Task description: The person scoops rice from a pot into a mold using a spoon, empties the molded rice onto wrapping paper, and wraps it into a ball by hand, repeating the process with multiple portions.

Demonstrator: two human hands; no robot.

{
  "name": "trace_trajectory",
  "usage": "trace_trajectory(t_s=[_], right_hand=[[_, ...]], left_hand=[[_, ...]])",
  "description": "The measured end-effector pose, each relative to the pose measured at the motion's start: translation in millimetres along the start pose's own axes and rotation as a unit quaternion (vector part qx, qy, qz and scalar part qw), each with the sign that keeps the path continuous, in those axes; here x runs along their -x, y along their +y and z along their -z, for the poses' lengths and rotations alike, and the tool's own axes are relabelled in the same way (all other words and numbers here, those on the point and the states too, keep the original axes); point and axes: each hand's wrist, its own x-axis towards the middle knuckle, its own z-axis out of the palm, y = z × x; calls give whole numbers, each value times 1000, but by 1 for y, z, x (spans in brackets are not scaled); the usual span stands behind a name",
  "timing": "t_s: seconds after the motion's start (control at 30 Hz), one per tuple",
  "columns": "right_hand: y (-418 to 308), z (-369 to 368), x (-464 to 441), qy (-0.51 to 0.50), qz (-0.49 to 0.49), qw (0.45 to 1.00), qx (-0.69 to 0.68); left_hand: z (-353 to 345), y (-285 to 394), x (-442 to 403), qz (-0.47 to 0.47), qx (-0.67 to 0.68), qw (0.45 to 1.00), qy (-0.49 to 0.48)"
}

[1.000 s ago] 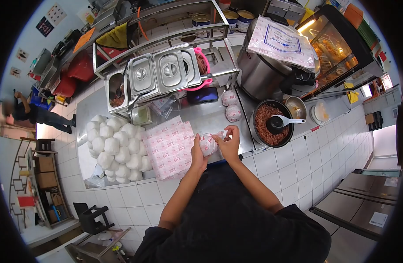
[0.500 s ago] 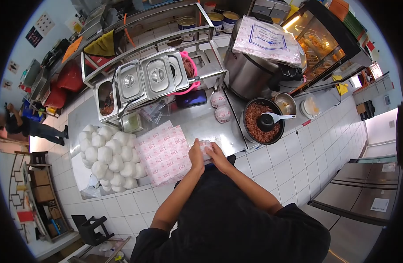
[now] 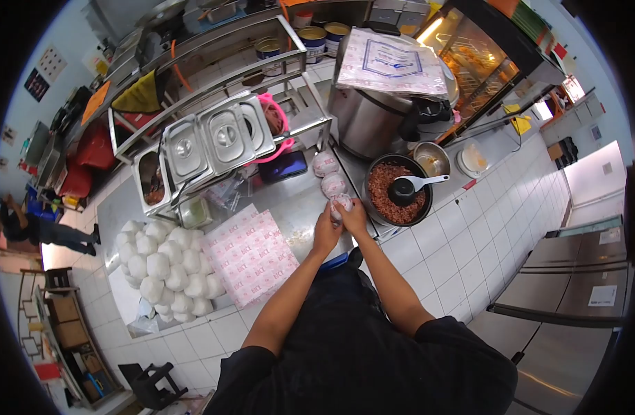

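My left hand (image 3: 327, 232) and my right hand (image 3: 353, 218) are closed around a rice pack wrapped in printed paper (image 3: 341, 203), one on each side. It is at the right end of the steel table. Just beyond it, two similar wrapped packs (image 3: 333, 183) form a row with it. Left of my hands lies a stack of pink-and-white printed wrapping paper (image 3: 251, 256). Farther left, many white rounded mounds that look like moulded rice (image 3: 169, 266) are heaped together. A pan of reddish-brown food (image 3: 390, 183) with a white-handled scoop (image 3: 407, 188) stands right of my hands.
Lidded steel food pans (image 3: 224, 142) sit in a rack, with a dark phone (image 3: 284, 167) in front. A large steel pot (image 3: 366, 124) carries a stack of printed paper. Behind it is a lit glass cabinet (image 3: 473, 62). Another person (image 3: 37, 228) stands far left.
Both hands have moved forward and slightly right with the wrapped pack, from beside the paper stack to the row of packs. The view has shifted a little.
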Motion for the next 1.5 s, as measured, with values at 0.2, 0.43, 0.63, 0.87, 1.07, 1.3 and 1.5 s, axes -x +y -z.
trace_trajectory(t_s=[0.2,0.43,0.63,0.87,1.07,1.3,1.5], right_hand=[[8,-8,24,44,62,991,113],[11,25,27,-106,49,993,-13],[-61,178,30,-325,99,940,21],[-54,305,-97,-1,372,827,422],[-147,273,-44,-123,416,898,78],[-105,172,35,-512,333,792,-1],[-38,1,68,-575,418,704,6]], left_hand=[[-20,2,1,-13,4,998,58],[-31,11,-1,-2,-23,999,47],[17,52,8,-28,-90,995,18],[-65,162,-74,-256,-166,950,-69],[-84,147,-82,-131,-244,948,-158],[103,43,77,-32,30,981,187],[180,-59,271,350,107,849,381]])
